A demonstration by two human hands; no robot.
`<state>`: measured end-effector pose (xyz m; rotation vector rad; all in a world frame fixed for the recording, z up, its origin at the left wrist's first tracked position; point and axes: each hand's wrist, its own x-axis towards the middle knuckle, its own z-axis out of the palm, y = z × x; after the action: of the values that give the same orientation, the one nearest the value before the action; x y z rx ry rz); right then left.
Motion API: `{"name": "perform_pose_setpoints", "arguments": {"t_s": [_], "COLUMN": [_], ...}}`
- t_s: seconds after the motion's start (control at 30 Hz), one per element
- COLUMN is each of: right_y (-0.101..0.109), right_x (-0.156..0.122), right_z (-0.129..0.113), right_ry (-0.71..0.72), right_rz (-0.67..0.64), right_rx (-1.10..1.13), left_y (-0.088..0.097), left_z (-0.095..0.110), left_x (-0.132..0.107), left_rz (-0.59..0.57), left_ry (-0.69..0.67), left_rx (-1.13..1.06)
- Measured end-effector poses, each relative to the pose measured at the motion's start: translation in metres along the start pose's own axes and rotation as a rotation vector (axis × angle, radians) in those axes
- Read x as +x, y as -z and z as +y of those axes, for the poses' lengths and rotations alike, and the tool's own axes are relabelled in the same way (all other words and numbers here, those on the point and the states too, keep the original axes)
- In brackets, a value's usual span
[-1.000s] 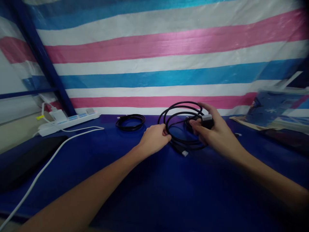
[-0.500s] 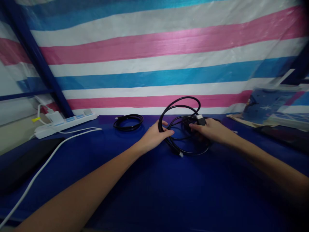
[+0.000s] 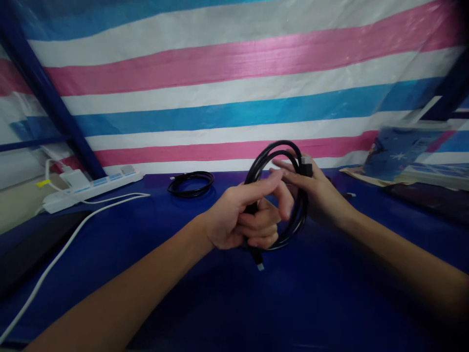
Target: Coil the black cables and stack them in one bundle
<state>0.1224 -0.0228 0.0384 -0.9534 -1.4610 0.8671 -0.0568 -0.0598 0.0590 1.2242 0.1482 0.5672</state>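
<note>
No legible text anywhere. Blue packet (image 3: 401, 151), far right on surface: white star-like mark, other print too blurred to read. Power strip (image 3: 91, 186), far left: blue patches by sockets, unreadable. Yellow tag (image 3: 43, 183) on white cord beside it: blurred. Black cable (image 3: 273, 146): marking not discernible

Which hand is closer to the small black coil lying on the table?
Left. The left hand sits just right of the small coil, gripping the big cable loop; the right hand holds that loop's other side, farther right.
</note>
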Motion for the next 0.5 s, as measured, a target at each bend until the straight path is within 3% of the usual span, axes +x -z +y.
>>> {"name": "perform_pose_setpoints", "arguments": {"t_s": [0.07, 0.17, 0.23, 0.3, 0.4, 0.5], "right_y": [-0.004, -0.006, -0.006, -0.005, -0.001, 0.006], "right_x": [-0.003, -0.008, -0.010, -0.012, -0.011, -0.005], "right_z": [-0.003, -0.008, -0.012, -0.016, -0.016, -0.010], "right_ry": [-0.056, -0.122, -0.165, -0.179, -0.056, 0.099], "right_rz": [-0.109, -0.149, -0.144, -0.176, -0.178, 0.005], "right_rx": [0.184, 0.266, 0.269, 0.243, 0.049, -0.190], "left_y": [0.006, 0.026, 0.043, 0.060, 0.077, 0.075], "left_z": [0.003, 0.000, -0.007, -0.015, -0.023, -0.026], "left_x": [-0.003, -0.001, 0.002, 0.004, 0.006, 0.009], "left_rz": [0.087, 0.488, 0.755, 0.918, 0.972, 0.859], "left_ry": [-0.003, -0.059, -0.065, -0.053, -0.006, 0.057], "left_rx": [0.044, 0.214, 0.456, 0.770, 1.047, 0.884]}}
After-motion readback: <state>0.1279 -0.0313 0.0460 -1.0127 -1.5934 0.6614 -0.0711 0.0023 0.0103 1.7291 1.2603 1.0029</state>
